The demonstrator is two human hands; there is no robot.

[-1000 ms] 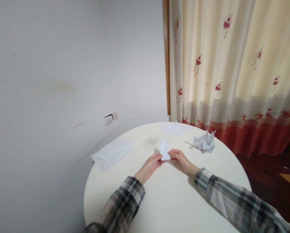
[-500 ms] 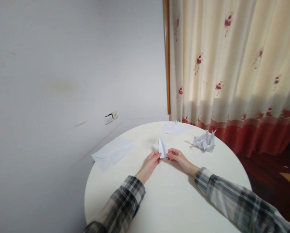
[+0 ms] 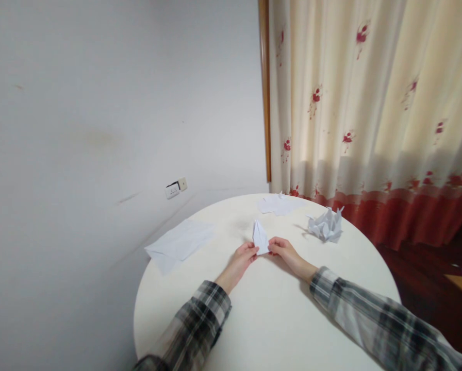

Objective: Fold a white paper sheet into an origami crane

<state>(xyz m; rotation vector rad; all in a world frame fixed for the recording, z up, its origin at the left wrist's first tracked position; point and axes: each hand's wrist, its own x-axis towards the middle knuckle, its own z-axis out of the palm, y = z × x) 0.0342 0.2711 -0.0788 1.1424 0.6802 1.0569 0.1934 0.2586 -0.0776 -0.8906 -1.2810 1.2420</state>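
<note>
A small piece of folded white paper (image 3: 260,237) with a pointed top stands upright between my hands, above the middle of the round table. My left hand (image 3: 243,257) pinches its lower left corner between thumb and fingers. At the lower right edge, my right hand (image 3: 287,252) grips it in the same way, fingers closed. The broad creased face of the paper is turned toward me; its back is hidden.
Sheets of white paper (image 3: 182,239) lie at the left edge of the white table (image 3: 269,319). Folded paper cranes (image 3: 327,225) are bunched at the right. More paper pieces (image 3: 278,204) lie at the far edge. A wall stands left, a curtain (image 3: 339,103) behind.
The folded paper has turned slightly, from showing an opened crease to a flatter, broader face. Both hands keep hold of it and have shifted barely to the right.
</note>
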